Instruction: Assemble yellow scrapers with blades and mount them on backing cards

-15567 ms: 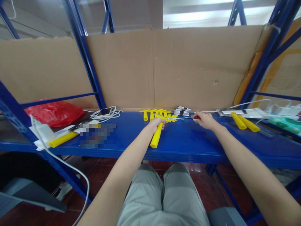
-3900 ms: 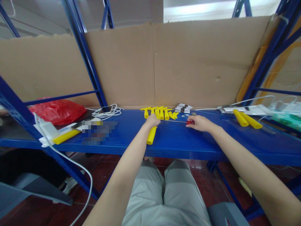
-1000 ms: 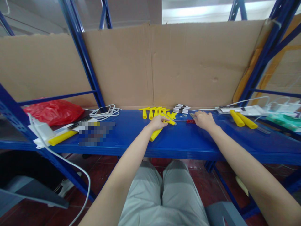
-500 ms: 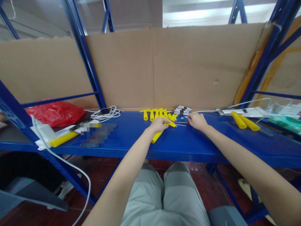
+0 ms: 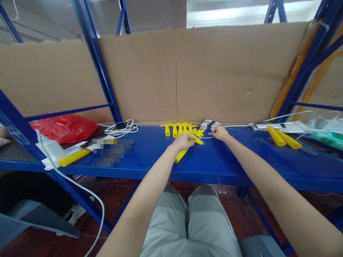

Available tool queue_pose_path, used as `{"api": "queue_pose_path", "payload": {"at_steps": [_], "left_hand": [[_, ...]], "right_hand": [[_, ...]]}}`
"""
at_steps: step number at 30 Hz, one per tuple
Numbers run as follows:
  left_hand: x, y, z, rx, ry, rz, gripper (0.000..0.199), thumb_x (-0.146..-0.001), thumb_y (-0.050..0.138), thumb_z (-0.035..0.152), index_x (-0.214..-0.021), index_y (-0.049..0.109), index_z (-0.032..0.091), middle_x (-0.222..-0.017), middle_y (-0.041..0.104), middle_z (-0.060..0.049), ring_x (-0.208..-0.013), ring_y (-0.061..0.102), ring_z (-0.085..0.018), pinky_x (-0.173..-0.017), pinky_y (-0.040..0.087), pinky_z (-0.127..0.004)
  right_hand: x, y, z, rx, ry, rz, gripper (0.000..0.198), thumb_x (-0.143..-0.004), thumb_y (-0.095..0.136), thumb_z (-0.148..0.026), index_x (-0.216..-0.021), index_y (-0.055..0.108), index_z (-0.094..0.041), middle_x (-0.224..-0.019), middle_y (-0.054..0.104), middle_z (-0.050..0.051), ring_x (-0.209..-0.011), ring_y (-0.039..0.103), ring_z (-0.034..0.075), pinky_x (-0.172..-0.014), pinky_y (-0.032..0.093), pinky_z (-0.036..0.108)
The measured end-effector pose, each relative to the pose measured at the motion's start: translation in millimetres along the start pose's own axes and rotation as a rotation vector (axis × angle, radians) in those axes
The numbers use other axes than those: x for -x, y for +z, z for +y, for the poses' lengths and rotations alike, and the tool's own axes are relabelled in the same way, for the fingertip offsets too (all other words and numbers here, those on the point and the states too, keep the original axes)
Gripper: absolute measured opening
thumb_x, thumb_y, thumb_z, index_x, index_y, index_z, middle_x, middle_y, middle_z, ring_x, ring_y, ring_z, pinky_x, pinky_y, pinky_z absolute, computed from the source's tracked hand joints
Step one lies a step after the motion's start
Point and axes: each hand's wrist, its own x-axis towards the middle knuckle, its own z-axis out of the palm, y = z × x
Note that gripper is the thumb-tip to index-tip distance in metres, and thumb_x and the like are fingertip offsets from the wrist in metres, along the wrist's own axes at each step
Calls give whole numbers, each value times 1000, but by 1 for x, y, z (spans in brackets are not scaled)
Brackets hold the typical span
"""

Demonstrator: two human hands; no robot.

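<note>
My left hand (image 5: 183, 141) is closed around a yellow T-shaped handle (image 5: 181, 156), whose crosspiece (image 5: 198, 141) sticks out to the right of the fingers. My right hand (image 5: 221, 132) has its fingertips pinched together at the tabletop, beside some small silvery pieces (image 5: 210, 134). What those fingertips hold, if anything, is too small to make out. A bit of red shows at the edge of the right palm. Just behind the left hand stands a row of more yellow T-shaped handles (image 5: 167, 130). A stack of black-and-white pieces (image 5: 209, 124) lies behind the right hand.
Two yellow tubes (image 5: 288, 139) lie at the right on the blue table (image 5: 150, 157). On the left are a red plastic bag (image 5: 66, 127), a coiled white cable (image 5: 124, 126) and another yellow tube (image 5: 74, 157). Cardboard (image 5: 214, 75) walls off the back.
My right hand has moved a little left and away from me, to the small silvery pieces. My left hand keeps hold of the yellow T-shaped handle. The view has shifted slightly.
</note>
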Motion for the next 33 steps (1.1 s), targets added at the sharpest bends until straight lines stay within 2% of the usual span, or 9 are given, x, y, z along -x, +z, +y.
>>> {"api": "queue_pose_path", "payload": {"at_steps": [8, 14, 26, 33], "left_hand": [[-2, 1, -4, -42, 9, -6, 30, -76, 64, 15, -104, 73, 19, -107, 72, -7, -99, 64, -21, -93, 46, -32], [-5, 4, -7, 3, -1, 4, 29, -74, 65, 14, -102, 74, 20, -104, 72, -6, -98, 65, -20, -94, 45, -32], [-5, 4, -7, -16, 11, -1, 30, -76, 64, 15, -103, 73, 20, -106, 72, -6, -97, 65, -20, -93, 46, -31], [-4, 3, -5, -31, 13, 10, 30, -74, 65, 15, -103, 74, 18, -101, 73, -7, -95, 65, -21, -91, 47, -32]], "right_hand": [[-5, 2, -3, 37, 15, -20, 17, -82, 56, -26, -86, 72, -21, -91, 72, 9, -97, 64, 26, -88, 46, 41], [-9, 3, -3, 57, 33, -46, 22, -82, 57, -38, -87, 72, -22, -90, 72, 9, -96, 65, 27, -86, 49, 40], [-12, 5, -5, 81, 17, -51, 24, -83, 55, -34, -95, 72, -23, -99, 71, 9, -104, 63, 26, -90, 47, 41], [-10, 6, -8, 139, 5, -39, 31, -82, 54, -36, -101, 70, -18, -109, 67, 16, -113, 57, 31, -93, 44, 46]]}}
